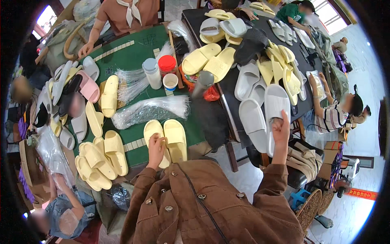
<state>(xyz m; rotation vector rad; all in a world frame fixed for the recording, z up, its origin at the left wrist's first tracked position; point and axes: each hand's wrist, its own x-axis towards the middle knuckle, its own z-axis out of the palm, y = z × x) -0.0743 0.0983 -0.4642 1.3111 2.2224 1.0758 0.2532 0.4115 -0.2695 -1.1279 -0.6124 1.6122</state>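
My right hand (280,131) grips a light grey slipper (277,101) by its side, fingers at the foot opening, toe pointing away from me. A second grey slipper (251,118) lies against its left side. My left hand (156,149) is over the left one of two pale yellow slippers (176,136), side by side at the near edge of the green table. Its fingers are curled and pinched together; whatever is between them is too small to make out. Just beyond lies a plastic-wrapped bundle of thin clear strands (152,112).
More yellow slippers (115,150) and a mixed pile stand left on the green table (134,51). A grey-lidded bottle (152,73), red-lidded jar (167,65) and paper cup (170,81) stand mid-table. The black table (280,14) at right bears many slippers. Several people sit around.
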